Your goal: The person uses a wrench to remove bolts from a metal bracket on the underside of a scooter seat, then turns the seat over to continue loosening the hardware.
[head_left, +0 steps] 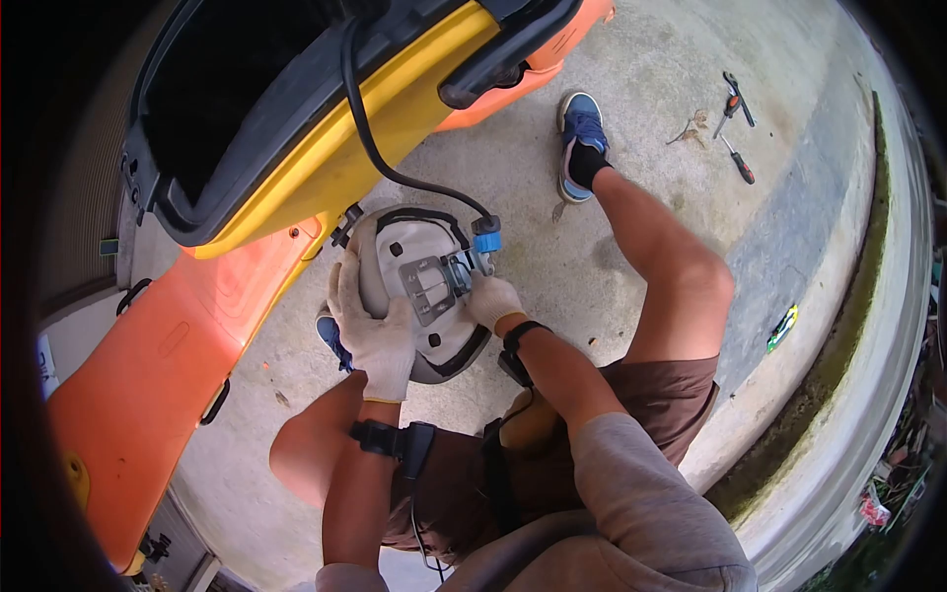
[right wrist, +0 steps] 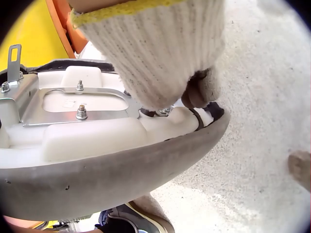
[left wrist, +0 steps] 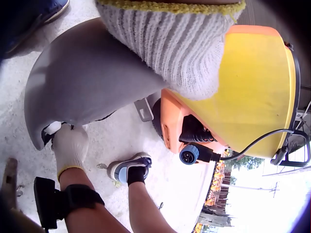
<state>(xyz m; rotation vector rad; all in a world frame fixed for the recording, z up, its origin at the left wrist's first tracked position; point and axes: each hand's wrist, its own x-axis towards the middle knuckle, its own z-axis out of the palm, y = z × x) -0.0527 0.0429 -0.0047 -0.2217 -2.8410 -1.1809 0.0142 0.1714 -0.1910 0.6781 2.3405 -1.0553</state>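
An upturned seat (head_left: pixel 409 259), grey-covered with a pale plastic base, lies tilted between the person's legs. A metal bracket (right wrist: pixel 129 109) with studs and nuts (right wrist: pixel 81 112) is fixed to the base. The gloved left hand (head_left: pixel 377 340) holds the seat's side, thumb over the base and fingers along the outer cover. At the seat's narrow end, the gloved right hand (head_left: pixel 493 301) has its fingers (right wrist: pixel 199 94) curled over the rim beside the bracket. Its fingertips are partly hidden. A blue-ended connector (left wrist: pixel 189 154) on a black cable hangs close by, overlapping the bracket's end in the head view.
A yellow and orange vehicle body (head_left: pixel 296 178) stands at the left, very near the seat. On the concrete floor to the right lie screwdrivers (head_left: pixel 742 168), a dark tool (head_left: pixel 742 99) and a green-yellow item (head_left: pixel 782 329). The person's shoe (head_left: pixel 582 138) is beyond the seat.
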